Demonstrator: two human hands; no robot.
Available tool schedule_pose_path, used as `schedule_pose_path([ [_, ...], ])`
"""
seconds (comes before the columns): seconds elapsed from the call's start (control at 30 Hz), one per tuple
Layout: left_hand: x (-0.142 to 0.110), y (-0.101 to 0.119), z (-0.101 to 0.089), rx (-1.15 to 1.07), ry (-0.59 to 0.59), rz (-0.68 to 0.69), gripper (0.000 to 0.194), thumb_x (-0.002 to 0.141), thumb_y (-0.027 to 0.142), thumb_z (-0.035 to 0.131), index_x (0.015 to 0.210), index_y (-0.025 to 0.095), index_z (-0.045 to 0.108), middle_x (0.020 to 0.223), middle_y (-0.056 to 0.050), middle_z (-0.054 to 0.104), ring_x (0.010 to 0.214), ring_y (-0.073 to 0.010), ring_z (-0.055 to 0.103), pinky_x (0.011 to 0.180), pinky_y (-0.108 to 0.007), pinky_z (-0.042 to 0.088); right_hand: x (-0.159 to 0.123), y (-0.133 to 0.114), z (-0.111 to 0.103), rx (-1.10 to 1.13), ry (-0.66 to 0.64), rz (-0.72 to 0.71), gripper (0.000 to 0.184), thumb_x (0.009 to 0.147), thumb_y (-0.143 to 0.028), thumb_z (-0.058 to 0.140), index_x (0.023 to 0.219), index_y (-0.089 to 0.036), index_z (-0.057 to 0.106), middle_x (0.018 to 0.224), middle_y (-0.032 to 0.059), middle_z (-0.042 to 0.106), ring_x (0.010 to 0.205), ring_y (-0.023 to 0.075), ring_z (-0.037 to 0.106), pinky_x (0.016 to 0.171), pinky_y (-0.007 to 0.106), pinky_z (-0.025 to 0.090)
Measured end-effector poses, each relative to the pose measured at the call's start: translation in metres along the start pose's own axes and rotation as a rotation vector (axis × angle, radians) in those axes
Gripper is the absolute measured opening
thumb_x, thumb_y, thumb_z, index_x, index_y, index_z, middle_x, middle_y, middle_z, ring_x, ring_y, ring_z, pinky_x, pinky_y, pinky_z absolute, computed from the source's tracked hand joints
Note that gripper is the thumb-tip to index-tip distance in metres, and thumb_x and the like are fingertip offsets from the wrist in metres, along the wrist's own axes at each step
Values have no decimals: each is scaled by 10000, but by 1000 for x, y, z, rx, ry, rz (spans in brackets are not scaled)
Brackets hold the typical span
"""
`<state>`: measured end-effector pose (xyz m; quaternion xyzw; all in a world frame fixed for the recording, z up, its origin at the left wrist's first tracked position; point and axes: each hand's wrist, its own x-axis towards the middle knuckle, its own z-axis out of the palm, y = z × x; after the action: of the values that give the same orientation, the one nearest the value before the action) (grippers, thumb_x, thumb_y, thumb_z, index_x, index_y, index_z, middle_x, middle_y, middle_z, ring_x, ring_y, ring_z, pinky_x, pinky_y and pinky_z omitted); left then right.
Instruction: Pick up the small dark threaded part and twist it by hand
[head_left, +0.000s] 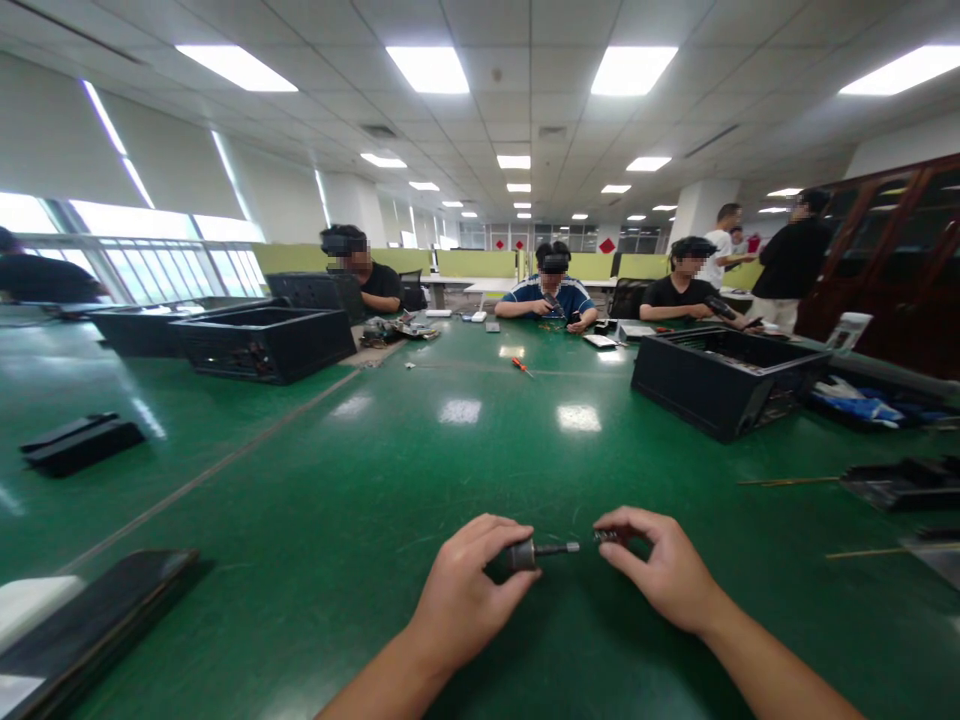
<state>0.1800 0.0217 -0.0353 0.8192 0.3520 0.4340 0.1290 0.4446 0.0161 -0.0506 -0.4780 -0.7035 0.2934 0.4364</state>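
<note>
Between the thumb and fingers of my left hand (480, 575) is a small dark cylinder with a thin shaft (523, 554). Its shaft points right, toward my other hand, and ends in a lighter metal tip. My right hand (660, 565) pinches a small ribbed metal piece (604, 536), perhaps a spring; its exact kind is too small to make out. A short gap separates this piece from the shaft's tip. Both hands are low over the green table (420, 460), and my fingers partly cover both parts.
Open black computer cases stand at the left (262, 340) and right (727, 380). An orange screwdriver (519, 366) lies farther ahead. A dark flat slab (105, 620) is at near left, a black part (82, 442) beyond it. Several people sit across the table.
</note>
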Motion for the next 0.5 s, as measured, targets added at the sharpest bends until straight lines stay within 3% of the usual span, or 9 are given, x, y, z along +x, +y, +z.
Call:
schedule_pose_path([
  [0.07,1,0,0,35,-15,-14,364,765,166,759,1114,237,687,962,-53,720,897,-201,672,841,-355,572,6,16,-6,183,-23,143,318,785,-441,709,896,-143,710,735,40,679,652,177,618,646,294,469],
  [0.17,4,-2,0,105,-56,-57,482,809,194,723,1272,269,611,997,-48,714,939,-210,659,880,-387,563,14,37,-11,419,-101,339,514,824,-632,602,737,-128,650,547,11,594,460,127,508,511,269,385],
  [0.27,8,-8,-11,136,-60,-147,360,876,229,627,1236,252,617,1077,-58,707,978,-209,672,901,-380,559,17,46,-12,502,-75,417,593,812,-722,557,682,-144,588,520,17,590,444,130,518,495,268,376],
  [0.37,3,-19,-42,174,-27,-265,260,889,311,594,1126,210,632,1061,-67,725,950,-217,699,876,-358,568,18,46,-11,517,-81,385,557,829,-697,561,747,-146,571,576,12,620,469,122,537,521,259,385],
  [0.5,-27,-47,-104,296,-17,-432,364,824,475,636,1065,203,653,997,-61,766,889,-247,735,823,-352,596,19,45,-10,516,-90,345,472,806,-607,646,875,-147,563,652,3,658,491,113,553,534,243,367],
])
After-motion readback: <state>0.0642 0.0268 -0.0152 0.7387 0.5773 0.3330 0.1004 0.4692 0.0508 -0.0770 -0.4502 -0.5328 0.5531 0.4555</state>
